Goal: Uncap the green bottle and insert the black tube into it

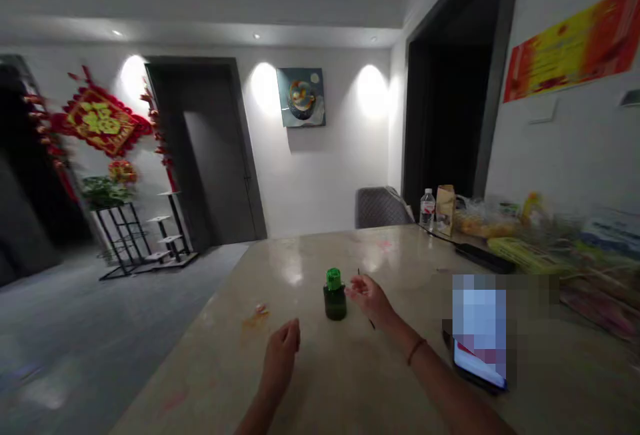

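Observation:
A small dark green bottle (335, 304) with a bright green ribbed cap (333, 279) stands upright on the table. Just to its right is my right hand (370, 296), fingers loosely bent and apart, fingertips close to the bottle's shoulder; whether they touch it I cannot tell. A thin dark stick (372, 323) shows above and below that hand, its middle hidden; I cannot tell whether it lies on the table. My left hand (283, 343) is nearer, left of the bottle, with fingers curled together and the palm hidden.
On the beige table (225, 355), a phone (480, 362), partly blurred out, lies at the right. Behind it are a black power strip (485, 257), a water bottle (427, 210), a paper bag (445, 210) and plastic-bagged goods. An orange smear (256, 318) marks the left. A grey chair (383, 207) stands beyond.

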A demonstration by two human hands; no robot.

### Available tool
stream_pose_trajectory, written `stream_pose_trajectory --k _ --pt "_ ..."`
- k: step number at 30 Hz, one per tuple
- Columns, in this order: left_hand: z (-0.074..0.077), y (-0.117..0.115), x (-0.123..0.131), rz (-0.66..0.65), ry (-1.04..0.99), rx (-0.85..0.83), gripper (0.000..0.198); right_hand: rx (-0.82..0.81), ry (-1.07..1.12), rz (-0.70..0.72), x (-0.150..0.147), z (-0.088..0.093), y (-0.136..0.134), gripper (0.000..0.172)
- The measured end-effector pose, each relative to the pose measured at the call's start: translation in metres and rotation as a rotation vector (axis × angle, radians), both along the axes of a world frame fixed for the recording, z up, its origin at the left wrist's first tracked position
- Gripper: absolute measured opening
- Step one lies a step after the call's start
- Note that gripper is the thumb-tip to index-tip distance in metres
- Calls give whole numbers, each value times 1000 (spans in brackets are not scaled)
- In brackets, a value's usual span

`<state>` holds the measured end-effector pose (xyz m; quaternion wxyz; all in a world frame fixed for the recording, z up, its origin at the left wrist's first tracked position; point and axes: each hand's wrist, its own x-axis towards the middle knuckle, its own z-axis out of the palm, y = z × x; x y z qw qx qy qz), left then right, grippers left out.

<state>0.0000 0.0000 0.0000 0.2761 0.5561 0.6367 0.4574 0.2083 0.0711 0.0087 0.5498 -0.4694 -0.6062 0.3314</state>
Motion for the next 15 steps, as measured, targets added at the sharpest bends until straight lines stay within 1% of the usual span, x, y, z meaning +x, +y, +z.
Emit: stream_pose_trajectory --k 4,8,11,15 --pt "-9 -7 2 -27 0 -36 48 -19 19 -77 -29 8 16 44" --pt "-8 -11 1 -43 -18 -98 49 -23 48 -130 -54 8 23 59" --pt "-6 -12 1 -45 -41 -129 50 19 51 -180 -65 2 21 59" --pt "-6 -13 1 -51 -52 -115 48 47 17 -218 -70 -14 14 53"
